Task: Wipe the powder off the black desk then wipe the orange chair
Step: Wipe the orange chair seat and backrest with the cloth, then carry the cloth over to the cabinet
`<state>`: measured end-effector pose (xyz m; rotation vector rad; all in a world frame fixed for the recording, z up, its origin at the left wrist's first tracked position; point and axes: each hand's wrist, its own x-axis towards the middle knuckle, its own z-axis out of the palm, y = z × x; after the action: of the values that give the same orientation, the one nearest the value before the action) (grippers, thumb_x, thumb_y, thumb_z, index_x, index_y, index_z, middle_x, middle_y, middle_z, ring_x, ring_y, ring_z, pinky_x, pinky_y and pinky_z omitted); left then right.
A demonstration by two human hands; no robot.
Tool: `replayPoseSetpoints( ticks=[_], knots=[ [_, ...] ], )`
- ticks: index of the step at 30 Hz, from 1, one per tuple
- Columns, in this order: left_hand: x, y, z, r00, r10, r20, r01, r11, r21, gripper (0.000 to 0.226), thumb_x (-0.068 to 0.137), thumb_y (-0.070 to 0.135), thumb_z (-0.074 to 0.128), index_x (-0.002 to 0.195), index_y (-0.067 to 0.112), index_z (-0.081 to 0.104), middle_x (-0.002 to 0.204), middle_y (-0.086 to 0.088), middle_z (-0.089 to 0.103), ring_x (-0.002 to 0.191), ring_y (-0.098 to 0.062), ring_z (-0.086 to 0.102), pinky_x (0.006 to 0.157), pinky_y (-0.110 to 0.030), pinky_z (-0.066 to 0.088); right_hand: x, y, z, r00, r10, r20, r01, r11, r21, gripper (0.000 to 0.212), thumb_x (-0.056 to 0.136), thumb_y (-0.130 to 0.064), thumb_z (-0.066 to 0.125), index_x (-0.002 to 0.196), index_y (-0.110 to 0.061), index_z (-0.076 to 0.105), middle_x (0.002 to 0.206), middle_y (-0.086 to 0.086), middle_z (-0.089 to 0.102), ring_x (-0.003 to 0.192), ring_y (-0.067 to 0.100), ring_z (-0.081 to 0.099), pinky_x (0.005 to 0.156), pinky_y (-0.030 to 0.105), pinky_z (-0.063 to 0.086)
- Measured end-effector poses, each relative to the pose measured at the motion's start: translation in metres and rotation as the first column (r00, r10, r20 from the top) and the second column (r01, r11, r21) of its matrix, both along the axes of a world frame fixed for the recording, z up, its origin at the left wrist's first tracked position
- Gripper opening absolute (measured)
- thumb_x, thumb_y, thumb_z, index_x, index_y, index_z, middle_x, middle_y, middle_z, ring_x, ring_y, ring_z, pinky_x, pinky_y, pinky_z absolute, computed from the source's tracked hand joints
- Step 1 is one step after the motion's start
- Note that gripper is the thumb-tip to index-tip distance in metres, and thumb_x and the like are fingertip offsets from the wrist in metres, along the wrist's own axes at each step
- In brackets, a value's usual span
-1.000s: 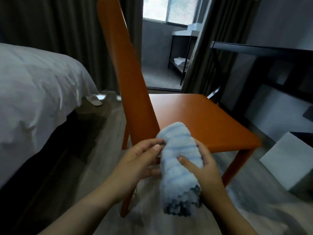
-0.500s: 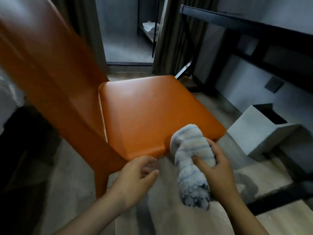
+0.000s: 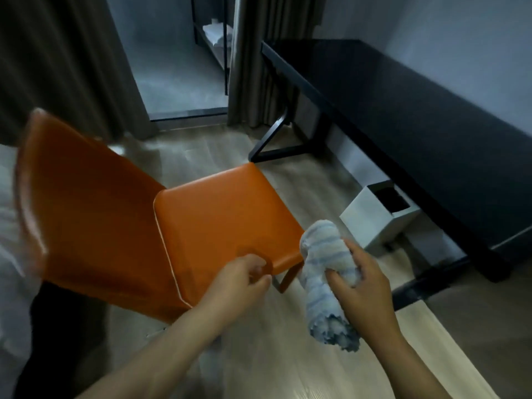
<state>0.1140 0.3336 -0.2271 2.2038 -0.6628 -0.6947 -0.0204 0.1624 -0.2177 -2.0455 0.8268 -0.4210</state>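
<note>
The orange chair [image 3: 218, 220] stands on the wooden floor at centre left, its backrest to the left and its seat facing me. My left hand [image 3: 241, 275] is at the seat's front edge, fingers and thumb curled round that edge. My right hand [image 3: 362, 286] grips a rolled blue-and-white striped cloth [image 3: 322, 254] just right of the seat's front corner, its lower end hanging free above the floor. The black desk [image 3: 403, 110] runs along the wall on the right, apart from both hands; no powder shows on its dark top.
A white bin [image 3: 371, 223] with a dark opening stands on the floor under the desk's edge. White bedding [image 3: 8, 226] lies at the far left behind the backrest. Curtains [image 3: 259, 53] hang at the back beside an opening with a shelf.
The view has swung from behind the backrest to above the seat. My left hand let go of the cloth and went to the seat's front edge. The right hand kept the cloth.
</note>
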Motion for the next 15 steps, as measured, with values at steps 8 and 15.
replayPoseSetpoints(
  ticks=[8,15],
  knots=[
    [-0.028,-0.008,0.204,0.998,0.022,0.052,-0.019,0.998,-0.067,0.033,0.09,0.031,0.064,0.12,0.02,0.06,0.116,0.006,0.063,0.101,-0.009,0.061,0.09,-0.029,0.051,-0.037,0.004,0.199,0.996,0.032,0.079,-0.031,0.999,-0.019,0.042,0.084,-0.035,0.062,0.125,-0.041,0.054,0.117,-0.016,0.063,0.107,0.002,0.06,0.09,0.036,0.054],
    [-0.058,-0.02,0.339,0.979,0.001,0.206,0.025,0.992,-0.121,0.01,0.092,0.024,0.06,0.096,0.032,0.057,0.091,0.018,0.058,0.083,0.0,0.059,0.076,-0.023,0.053,-0.067,-0.005,0.326,0.977,0.007,0.214,0.0,0.999,-0.034,0.049,0.086,-0.026,0.065,0.129,-0.045,0.051,0.124,-0.018,0.057,0.11,-0.002,0.056,0.092,0.027,0.05]
  ],
)
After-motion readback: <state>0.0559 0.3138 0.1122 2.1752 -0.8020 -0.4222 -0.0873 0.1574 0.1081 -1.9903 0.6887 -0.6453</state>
